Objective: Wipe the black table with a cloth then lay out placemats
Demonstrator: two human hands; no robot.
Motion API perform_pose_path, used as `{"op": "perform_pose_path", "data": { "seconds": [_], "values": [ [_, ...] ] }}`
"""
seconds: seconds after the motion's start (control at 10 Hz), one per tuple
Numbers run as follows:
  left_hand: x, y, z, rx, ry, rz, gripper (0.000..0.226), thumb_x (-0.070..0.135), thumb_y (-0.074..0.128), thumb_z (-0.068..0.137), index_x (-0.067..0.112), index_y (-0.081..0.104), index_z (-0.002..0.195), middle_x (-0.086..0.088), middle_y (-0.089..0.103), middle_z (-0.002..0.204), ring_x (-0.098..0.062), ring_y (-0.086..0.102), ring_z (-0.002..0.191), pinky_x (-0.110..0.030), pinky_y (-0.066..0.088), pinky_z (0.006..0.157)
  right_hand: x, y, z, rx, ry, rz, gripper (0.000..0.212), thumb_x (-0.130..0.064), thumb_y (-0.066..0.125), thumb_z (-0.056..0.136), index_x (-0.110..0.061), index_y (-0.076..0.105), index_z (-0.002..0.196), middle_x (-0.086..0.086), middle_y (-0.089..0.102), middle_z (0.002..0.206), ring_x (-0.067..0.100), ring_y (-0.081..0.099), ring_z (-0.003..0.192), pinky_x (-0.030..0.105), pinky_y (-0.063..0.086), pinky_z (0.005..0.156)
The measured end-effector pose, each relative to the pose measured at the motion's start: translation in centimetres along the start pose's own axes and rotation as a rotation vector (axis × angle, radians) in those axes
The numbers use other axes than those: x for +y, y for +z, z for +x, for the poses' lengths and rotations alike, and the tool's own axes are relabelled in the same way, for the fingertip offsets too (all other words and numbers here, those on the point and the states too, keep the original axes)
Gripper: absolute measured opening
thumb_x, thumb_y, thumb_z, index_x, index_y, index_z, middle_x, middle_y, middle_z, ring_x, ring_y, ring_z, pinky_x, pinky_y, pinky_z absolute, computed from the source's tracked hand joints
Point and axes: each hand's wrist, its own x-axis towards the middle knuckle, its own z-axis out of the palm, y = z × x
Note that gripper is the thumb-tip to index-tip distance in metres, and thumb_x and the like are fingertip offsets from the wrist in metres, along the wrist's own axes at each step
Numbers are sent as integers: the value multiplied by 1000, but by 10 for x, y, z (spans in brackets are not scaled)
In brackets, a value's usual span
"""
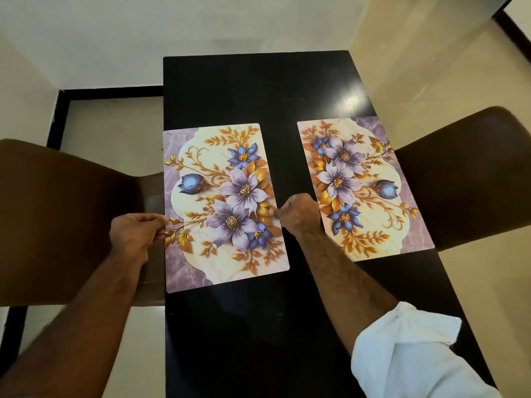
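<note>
Two floral placemats lie on the black table (258,90). The left placemat (221,205) sits flush with the table's left edge. My left hand (135,234) pinches its left edge, and my right hand (298,214) pinches its right edge. The right placemat (365,191) lies slightly tilted along the table's right edge, touched by neither hand. No cloth is in view.
A brown chair (57,219) stands at the table's left side and another brown chair (465,179) at the right side. Pale tiled floor (431,81) surrounds the table. The far end of the table abuts a white wall (201,24).
</note>
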Motion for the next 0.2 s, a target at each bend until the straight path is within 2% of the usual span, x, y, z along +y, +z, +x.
{"op": "perform_pose_path", "data": {
  "seconds": [0.1, 0.2],
  "values": [
    [0, -1, -1, 18, -4, 8, 10, 19, 87, 93, 12, 81, 95, -13, 80, 96, -24, 82, 86, -44, 70, 85, 1, 3, 3, 2, 9, 7, 39, -46, 93, 87, -12, 80, 102, 7, 78, 97, 24, 77, 93, 36, 63, 81],
    [-2, 0, -6, 22, -36, -7, 15, 19, 87, 92, 8, 83, 101, -13, 81, 96, -23, 82, 86, -41, 69, 83, 1, 3, 0, -9, 9, 4, 37, -45, 91, 90, -12, 77, 99, 4, 75, 95, 21, 73, 89, 34, 59, 77]
  ]
}}
